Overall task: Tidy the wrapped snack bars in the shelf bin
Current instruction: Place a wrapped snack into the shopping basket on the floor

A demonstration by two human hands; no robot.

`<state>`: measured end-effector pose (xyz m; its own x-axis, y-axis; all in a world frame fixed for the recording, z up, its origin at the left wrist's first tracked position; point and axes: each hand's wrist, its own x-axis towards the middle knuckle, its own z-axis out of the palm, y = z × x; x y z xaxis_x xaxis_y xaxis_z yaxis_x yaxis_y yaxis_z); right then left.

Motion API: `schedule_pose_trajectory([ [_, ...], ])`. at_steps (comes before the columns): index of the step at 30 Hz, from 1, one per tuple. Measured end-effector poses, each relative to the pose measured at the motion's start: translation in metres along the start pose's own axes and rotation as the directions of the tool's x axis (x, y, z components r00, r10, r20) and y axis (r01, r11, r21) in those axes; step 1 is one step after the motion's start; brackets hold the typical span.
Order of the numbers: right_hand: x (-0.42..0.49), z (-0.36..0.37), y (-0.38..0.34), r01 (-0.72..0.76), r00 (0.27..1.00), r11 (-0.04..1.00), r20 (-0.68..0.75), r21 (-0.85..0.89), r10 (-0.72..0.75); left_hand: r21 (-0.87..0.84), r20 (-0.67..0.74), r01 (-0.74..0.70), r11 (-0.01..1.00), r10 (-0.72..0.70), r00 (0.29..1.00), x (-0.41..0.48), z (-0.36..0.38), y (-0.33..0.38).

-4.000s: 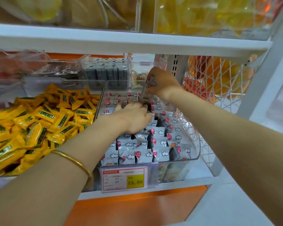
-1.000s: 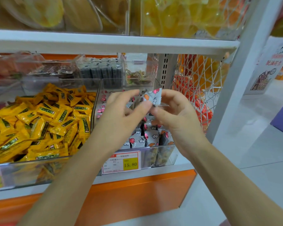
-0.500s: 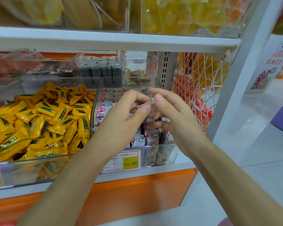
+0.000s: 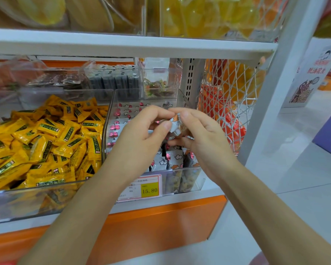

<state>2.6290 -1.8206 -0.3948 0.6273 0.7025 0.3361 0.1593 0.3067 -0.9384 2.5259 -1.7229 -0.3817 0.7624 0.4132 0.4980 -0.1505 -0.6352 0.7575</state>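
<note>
- Both hands, left hand [image 4: 141,131] and right hand [image 4: 201,134], pinch one snack bar [image 4: 175,124] above the bin [image 4: 185,174].
- We should straighten it, then lay it flat alongside its neighbours.

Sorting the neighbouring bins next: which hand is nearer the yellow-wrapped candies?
Left. The left hand is just right of the yellow-wrapped candies, above the clear bin of snack bars. The right hand is farther right, sharing the held snack bar.

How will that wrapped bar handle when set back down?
Probably light: fingertips alone pinch the snack bar between left hand and right hand. The glossy wrapper may slip. Bars in the bin stand upright, so it might topple.
</note>
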Motion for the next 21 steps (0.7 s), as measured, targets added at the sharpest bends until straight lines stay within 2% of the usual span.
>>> schedule_pose_trajectory([
  [8,0.001,0.002,-0.001,-0.009,1.0,0.999,0.003,0.04,0.009,-0.009,0.0,-0.017,1.0,0.017,1.0,-0.004,-0.006,0.005],
  [21,-0.014,0.011,-0.023,0.102,0.988,0.993,0.108,0.06,-0.108,-0.068,0.023,-0.061,0.996,0.063,0.998,-0.015,-0.034,0.026],
])
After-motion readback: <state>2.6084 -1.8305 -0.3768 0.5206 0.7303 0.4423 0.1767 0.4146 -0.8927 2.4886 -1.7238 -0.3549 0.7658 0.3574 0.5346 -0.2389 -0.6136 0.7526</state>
